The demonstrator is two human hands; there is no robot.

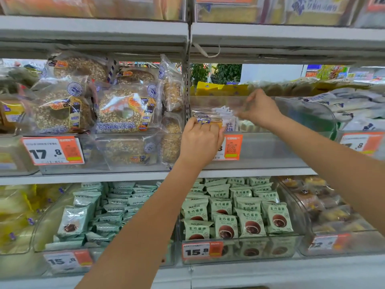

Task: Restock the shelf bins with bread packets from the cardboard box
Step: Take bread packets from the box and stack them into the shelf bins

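Fingers (208,127) of left hand (200,140) curled round bread packet (207,118), centre frame, over clear shelf bin (270,147) rim for dropping in | right hand (258,109) pinching packets (226,113), blurred, apparently steadying row | cardboard box unseen

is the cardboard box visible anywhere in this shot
No, only shelves with clear bins of packets show, while the left hand grips a bread packet at the middle shelf.
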